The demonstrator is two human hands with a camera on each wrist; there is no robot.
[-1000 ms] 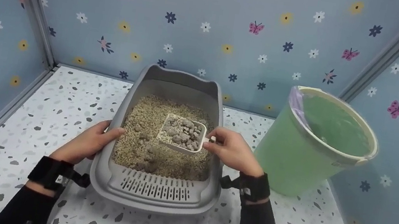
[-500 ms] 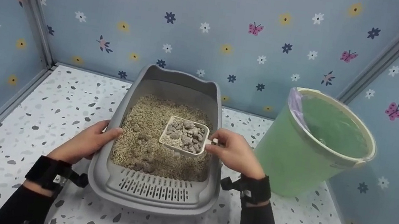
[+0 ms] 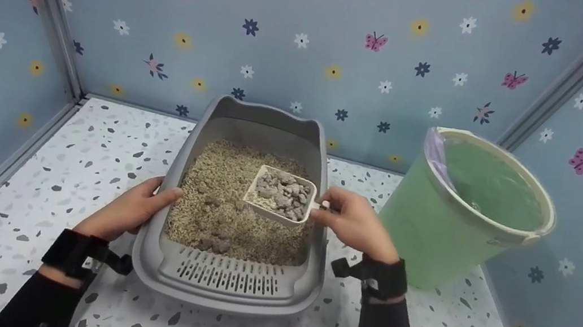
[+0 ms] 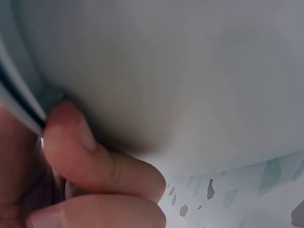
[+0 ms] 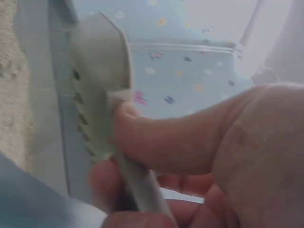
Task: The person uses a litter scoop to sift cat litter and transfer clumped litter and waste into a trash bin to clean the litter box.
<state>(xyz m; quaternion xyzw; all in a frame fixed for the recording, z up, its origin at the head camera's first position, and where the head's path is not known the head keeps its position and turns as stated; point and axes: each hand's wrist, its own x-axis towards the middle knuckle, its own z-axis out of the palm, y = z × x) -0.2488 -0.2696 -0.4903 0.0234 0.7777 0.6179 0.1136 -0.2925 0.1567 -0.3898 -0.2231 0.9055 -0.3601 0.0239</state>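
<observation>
A grey litter box (image 3: 218,297) filled with tan litter (image 3: 223,165) stands on the speckled surface. My left hand (image 3: 134,207) grips its left rim, thumb over the edge; in the left wrist view, curled fingers (image 4: 104,166) lie under that rim against the outer wall. Above the right part of the litter, my right hand (image 3: 354,221) holds a white litter scoop (image 3: 275,216) by its handle. Grey clumps (image 3: 287,194) and some loose litter fill the scoop. In the right wrist view, the thumb presses on the handle (image 5: 142,183) and the scoop's slotted side shows.
A green trash bin (image 3: 424,233) with a clear liner and a purple strip at its rim stands to the right of the box. More dark clumps (image 3: 214,243) lie in the litter near the front. Flower-patterned panels (image 3: 285,43) enclose the back and sides.
The filled scoop and my right hand have moved rightward, closer to the box's right wall. My left hand keeps its hold on the rim.
</observation>
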